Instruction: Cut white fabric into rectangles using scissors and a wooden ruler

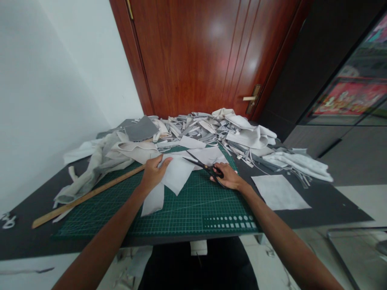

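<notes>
My left hand [153, 172] is closed on the edge of a light grey fabric piece [177, 175] that lies on the green cutting mat [193, 209]. My right hand [228, 176] grips black-handled scissors [203, 165]. Their blades are open and point left toward the fabric's far edge. A second strip of the same fabric [153, 199] hangs down below my left wrist.
A long wooden ruler [87, 197] lies diagonally across the mat's left side. A heap of grey and white fabric scraps [211, 129] fills the back of the dark table. A cut white square [279, 192] lies right of the mat. A wooden door [205, 52] stands behind.
</notes>
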A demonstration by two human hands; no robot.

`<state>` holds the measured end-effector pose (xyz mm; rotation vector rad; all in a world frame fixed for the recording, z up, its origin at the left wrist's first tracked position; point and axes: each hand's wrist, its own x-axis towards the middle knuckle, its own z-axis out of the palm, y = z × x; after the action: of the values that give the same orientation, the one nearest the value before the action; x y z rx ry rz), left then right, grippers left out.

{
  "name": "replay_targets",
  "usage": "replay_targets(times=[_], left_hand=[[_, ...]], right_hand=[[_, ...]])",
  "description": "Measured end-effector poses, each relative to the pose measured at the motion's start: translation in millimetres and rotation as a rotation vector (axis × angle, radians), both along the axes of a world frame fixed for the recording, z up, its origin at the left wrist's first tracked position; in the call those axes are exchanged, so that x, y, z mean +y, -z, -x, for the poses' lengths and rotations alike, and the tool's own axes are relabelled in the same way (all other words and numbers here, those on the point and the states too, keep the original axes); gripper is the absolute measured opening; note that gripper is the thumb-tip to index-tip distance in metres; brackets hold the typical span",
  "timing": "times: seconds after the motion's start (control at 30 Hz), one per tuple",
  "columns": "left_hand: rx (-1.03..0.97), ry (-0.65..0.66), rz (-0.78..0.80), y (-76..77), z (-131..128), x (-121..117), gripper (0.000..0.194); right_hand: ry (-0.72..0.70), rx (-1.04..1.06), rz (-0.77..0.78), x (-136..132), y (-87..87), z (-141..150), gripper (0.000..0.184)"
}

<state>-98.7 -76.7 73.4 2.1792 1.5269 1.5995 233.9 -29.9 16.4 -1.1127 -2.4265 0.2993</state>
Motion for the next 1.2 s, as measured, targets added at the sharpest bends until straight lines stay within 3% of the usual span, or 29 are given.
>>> replay_targets(times=[0.4, 1.2], left_hand=[[0.002, -0.018, 0.007, 6.1, 2.2, 3.1, 0.044], [-0.018, -0.014, -0.011, -1.2, 0.1, 1.7, 0.039]], right_hand=[[-0.018, 0.051, 0.014, 1.0, 1.3, 0.4, 0.027], [-0.064, 0.167, 0.078, 2.6, 0.1, -2.0, 0.036]])
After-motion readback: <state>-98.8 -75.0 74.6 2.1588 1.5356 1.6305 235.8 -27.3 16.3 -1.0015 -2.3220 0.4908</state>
